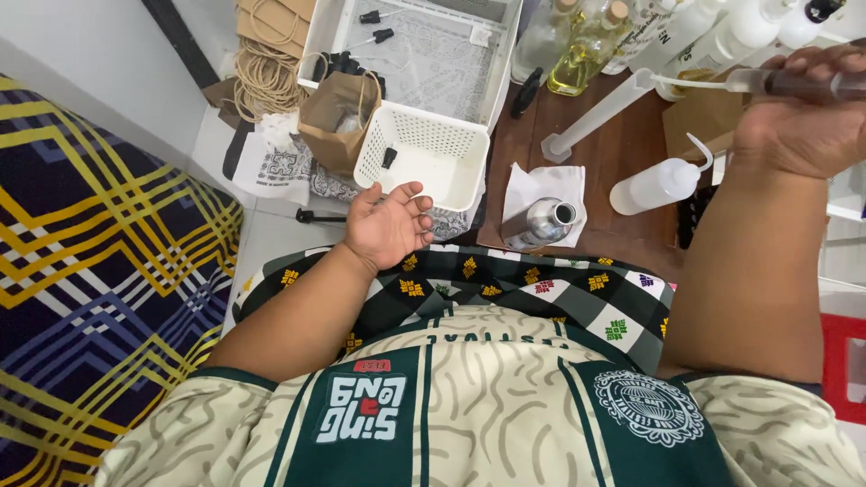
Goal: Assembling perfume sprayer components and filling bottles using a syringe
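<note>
The right hand (798,113) is raised at the upper right, closed around a clear syringe-like tube (794,84) with dark liquid in it; its thin tip points toward the white squeeze bottles (722,41) standing at the far edge of the brown wooden surface (622,162). The left hand (390,223) rests half open and empty, palm up, fingers loosely curled, on the lap just in front of a small white perforated basket (422,155).

Taking that basket as the landmark: behind it sits a larger white tray (410,54) holding a few black dropper caps. To its left a brown paper bag (338,117) leans, with coils of beige rope handles (263,77) and a printed white cloth bag (275,167) further left. To its right, on the surface, a small silver metal bottle (541,221) lies tilted on a white tissue (546,194), mouth open. Further right a tall clear plastic measuring cylinder (595,117) lies on its side, and a white wash bottle (657,185) with a bent spout lies beyond it. Behind these stand glass bottles with yellow liquid (585,45).

The right forearm blocks much of the surface's right part; what seems to be a dark row of small bottles there is hard to make out. A blue and yellow plaid mattress (99,261) fills the left, on a pale floor (271,239).
</note>
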